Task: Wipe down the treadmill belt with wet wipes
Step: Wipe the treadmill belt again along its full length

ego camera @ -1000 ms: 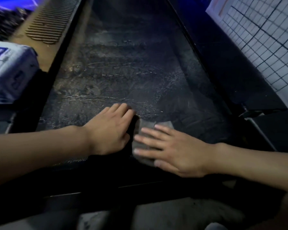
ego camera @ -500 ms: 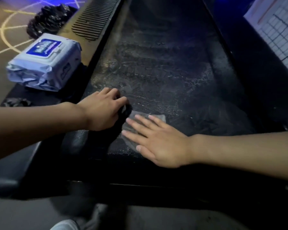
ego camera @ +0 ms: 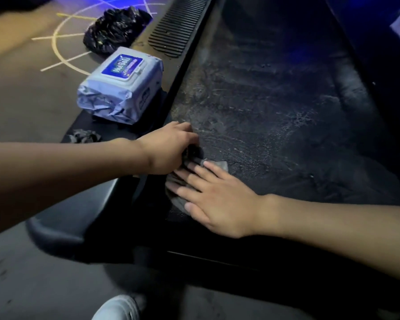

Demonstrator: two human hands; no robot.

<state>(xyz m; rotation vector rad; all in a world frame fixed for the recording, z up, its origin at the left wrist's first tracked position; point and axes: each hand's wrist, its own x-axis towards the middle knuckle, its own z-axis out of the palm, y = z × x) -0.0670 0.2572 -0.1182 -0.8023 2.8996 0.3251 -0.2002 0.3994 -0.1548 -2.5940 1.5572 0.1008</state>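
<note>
The black treadmill belt (ego camera: 263, 107) runs away from me, streaked with wet, dusty smears. My right hand (ego camera: 217, 199) lies flat with straight fingers on a grey, dirty wet wipe (ego camera: 221, 164) near the belt's near left edge. My left hand (ego camera: 169, 146) sits just left of it at the belt's edge, fingers curled over a dark crumpled wad (ego camera: 192, 151); what that wad is I cannot tell. A white pack of wet wipes (ego camera: 123, 88) with a blue label stands on the left side rail.
A crumpled used wipe (ego camera: 84, 137) lies on the left rail near the pack. A black plastic bag (ego camera: 116, 28) sits on the floor beyond. The ribbed footplate (ego camera: 180, 26) runs along the left rail. My white shoe (ego camera: 118, 308) shows at the bottom.
Both hands have slid left across the belt with the wipe, toward the left rail. The view has swung left, bringing the wipes pack and the black bag into sight.
</note>
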